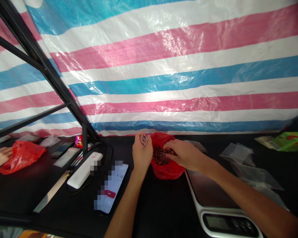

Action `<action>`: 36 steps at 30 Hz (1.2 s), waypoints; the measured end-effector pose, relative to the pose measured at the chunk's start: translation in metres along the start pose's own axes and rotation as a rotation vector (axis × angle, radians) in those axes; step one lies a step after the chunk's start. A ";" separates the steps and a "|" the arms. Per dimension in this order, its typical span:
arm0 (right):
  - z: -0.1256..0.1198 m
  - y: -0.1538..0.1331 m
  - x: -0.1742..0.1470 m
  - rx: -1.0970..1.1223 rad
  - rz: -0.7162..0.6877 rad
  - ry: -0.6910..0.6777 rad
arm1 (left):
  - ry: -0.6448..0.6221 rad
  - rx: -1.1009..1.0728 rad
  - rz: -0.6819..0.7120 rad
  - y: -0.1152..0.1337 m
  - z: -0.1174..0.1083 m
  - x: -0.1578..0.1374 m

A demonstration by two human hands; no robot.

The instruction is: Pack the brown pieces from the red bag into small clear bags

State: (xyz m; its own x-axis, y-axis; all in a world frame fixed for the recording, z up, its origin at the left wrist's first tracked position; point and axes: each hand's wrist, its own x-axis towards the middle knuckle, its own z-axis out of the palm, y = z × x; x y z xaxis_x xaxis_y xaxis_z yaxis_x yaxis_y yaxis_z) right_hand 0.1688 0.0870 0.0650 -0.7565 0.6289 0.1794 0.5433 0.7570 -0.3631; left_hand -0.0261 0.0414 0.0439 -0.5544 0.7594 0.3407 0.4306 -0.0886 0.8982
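Note:
My left hand (142,151) is closed around a small clear plastic bag (143,139), whose mouth gapes toward me. Right beside it stands a red plastic bag (167,173) with its top spread wide. Small dark brown pieces (159,156) fill it; their exact kind is too fine to tell. From the right, my right hand (180,152) reaches into this bag, fingers curled and pinched among the pieces. A digital scale (213,195) lies under my right forearm, its display facing me and looking blank.
Left of my arm lie a lit phone (115,188) and a white power strip (84,170) with cables. Clear bags (253,173) and a green packet (290,141) lie at right. Another person's hand (0,158) touches a second red bag (27,153). A black metal frame (56,86) rises at left.

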 end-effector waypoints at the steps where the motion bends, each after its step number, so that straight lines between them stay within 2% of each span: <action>1: 0.006 -0.001 0.000 -0.056 -0.008 -0.025 | -0.044 0.117 -0.024 -0.002 -0.002 0.000; 5: 0.021 -0.003 0.002 -0.156 0.024 -0.090 | -0.250 0.486 -0.100 -0.008 -0.004 -0.004; 8: 0.021 0.000 0.003 -0.150 0.032 -0.108 | -0.352 0.532 -0.124 -0.016 -0.001 -0.007; 11: 0.016 0.004 0.003 -0.207 0.072 -0.115 | -0.418 0.440 -0.132 -0.022 0.000 -0.005; 15: 0.012 0.008 0.002 -0.306 0.147 -0.110 | -0.400 0.262 -0.119 -0.027 0.004 -0.004; 21: 0.014 0.008 0.002 -0.278 0.140 -0.123 | -0.381 -0.037 -0.189 -0.036 0.022 -0.007; 30: 0.021 0.007 0.003 -0.199 0.109 -0.088 | -0.414 -0.158 -0.207 -0.032 0.029 -0.013; 36: 0.027 0.009 0.003 -0.113 0.150 -0.082 | -0.396 -0.209 -0.227 -0.030 0.032 -0.016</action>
State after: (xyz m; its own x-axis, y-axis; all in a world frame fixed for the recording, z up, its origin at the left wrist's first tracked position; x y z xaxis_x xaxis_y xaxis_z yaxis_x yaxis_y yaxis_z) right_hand 0.1616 0.0910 0.0376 -0.6883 0.7234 0.0540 0.6864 0.6736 -0.2741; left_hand -0.0072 0.0521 0.0026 -0.2870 0.9573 0.0348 0.1556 0.0108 0.9878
